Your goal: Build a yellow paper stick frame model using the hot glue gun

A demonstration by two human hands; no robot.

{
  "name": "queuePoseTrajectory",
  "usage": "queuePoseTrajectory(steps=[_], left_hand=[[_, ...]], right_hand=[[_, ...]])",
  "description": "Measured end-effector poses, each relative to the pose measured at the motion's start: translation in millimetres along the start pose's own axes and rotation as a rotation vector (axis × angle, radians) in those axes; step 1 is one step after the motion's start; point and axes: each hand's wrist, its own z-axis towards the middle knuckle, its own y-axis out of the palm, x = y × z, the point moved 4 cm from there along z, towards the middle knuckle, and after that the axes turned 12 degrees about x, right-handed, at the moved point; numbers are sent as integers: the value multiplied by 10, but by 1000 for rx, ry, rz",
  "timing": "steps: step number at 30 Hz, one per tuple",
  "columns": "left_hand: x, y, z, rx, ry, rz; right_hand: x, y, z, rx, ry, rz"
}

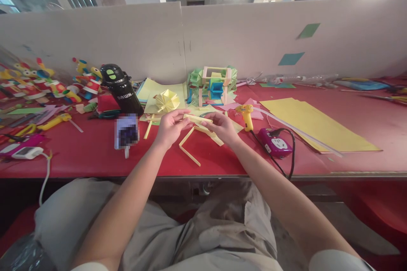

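Red desk: is running the full width of the view, covered in craft clutter, with a pale partition wall standing along its far edge.
Yellow paper sheets: are lying flat in a stack on the right part of the desk, well apart from both hands.
Paper model: is sitting at the back centre near the partition, a boxy frame of pale strips with green and blue folded pieces.
Black bottle: is standing tilted left of centre, just beside a blurred card in front of it.
Paper figures: are crowding the far left, red, yellow and blue; details are too small to tell.
Yellow folded fan: is resting on light sheets just behind the left hand.
Purple power socket: is lying right of the right hand, with a black cord trailing over the desk edge.
Yellow glue gun: is standing just beyond the right hand.
Strip frame: is being held low over the desk centre, between the hands, its lower bent arm seemingly touching the red surface.
Left hand: is pinching the frame's left end between thumb and fingers.
Right hand: is pinching the frame's right end, fingers curled together.
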Motion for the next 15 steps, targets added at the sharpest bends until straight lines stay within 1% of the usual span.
queuePoseTrajectory(steps=[5,10,15], left_hand=[[-24,-10,9,-17,-8,-3],[-32,-7,1,-62,-3,12],[-51,-63,28,-11,73,112]], right_hand=[[-42,-4,-19,-5,27,-71],[-33,-24,-15,33,24,-89],[-32,-25,-17,59,-43,-102]])
